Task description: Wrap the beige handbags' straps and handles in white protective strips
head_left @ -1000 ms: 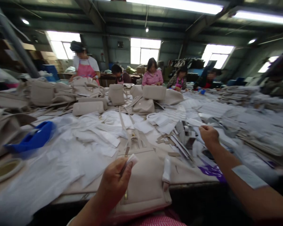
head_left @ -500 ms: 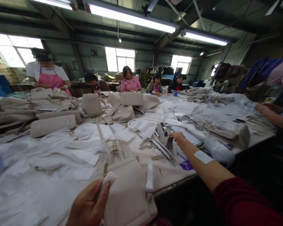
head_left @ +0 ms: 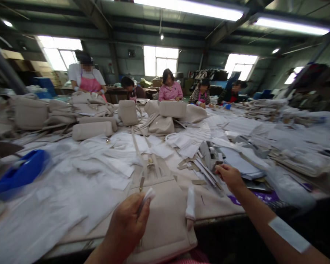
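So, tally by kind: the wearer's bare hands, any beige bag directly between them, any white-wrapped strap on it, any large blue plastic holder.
Bare left hand and right hand: 2
Smooth beige bag between them: 1
White-wrapped strap at its right side: 1
Large blue plastic holder: 1
Total: 5

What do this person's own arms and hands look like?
The left hand and right hand wear no gloves. No sleeve shows on either forearm in this picture. The right forearm has a pale, plain-looking rectangular patch on it.
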The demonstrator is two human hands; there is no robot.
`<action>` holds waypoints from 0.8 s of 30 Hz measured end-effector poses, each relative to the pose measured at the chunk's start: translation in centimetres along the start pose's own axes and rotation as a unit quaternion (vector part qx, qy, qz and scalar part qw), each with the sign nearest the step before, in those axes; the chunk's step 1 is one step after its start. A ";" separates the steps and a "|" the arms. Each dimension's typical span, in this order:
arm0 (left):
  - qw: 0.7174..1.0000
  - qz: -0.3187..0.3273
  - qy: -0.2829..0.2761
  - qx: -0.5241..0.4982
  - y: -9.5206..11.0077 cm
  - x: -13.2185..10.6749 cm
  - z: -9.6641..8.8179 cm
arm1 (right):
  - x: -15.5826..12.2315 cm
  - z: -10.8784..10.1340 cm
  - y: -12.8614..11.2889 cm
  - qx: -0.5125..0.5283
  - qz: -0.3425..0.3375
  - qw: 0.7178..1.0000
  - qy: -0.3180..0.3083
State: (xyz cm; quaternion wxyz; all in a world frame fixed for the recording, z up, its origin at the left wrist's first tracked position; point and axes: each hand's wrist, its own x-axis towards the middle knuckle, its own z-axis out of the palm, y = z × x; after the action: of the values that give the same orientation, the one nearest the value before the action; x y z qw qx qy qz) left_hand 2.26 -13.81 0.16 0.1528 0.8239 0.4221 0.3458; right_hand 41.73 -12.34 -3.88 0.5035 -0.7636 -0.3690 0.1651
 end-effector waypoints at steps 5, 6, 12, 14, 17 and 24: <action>0.993 0.004 -0.019 0.117 1.2 0.0 0.0 | -8.2 3.5 -8.7 0.181 0.002 0.943 -0.278; 0.989 0.010 -0.020 0.146 1.4 0.0 0.0 | -10.2 4.3 -10.5 0.195 0.007 0.924 -0.330; 0.963 0.074 -0.002 0.261 2.0 -0.9 0.1 | -16.9 8.6 -14.6 0.171 0.065 0.880 -0.437; 0.960 0.093 -0.013 0.265 1.8 -1.2 0.2 | -17.1 9.4 -14.2 0.156 0.086 0.888 -0.423; 0.958 0.099 -0.030 0.268 1.5 -1.6 0.5 | -17.1 9.9 -13.5 0.146 0.113 0.893 -0.412; 0.949 0.111 0.004 0.296 1.0 -1.9 0.5 | -17.2 9.9 -13.5 0.115 0.087 0.899 -0.414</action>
State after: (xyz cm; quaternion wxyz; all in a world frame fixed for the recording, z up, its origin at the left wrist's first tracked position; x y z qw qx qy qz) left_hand 2.41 -15.87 -0.47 -0.1390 0.8722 0.4122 0.2237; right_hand 18.65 -15.55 1.73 0.3735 -0.5919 -0.4548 0.5507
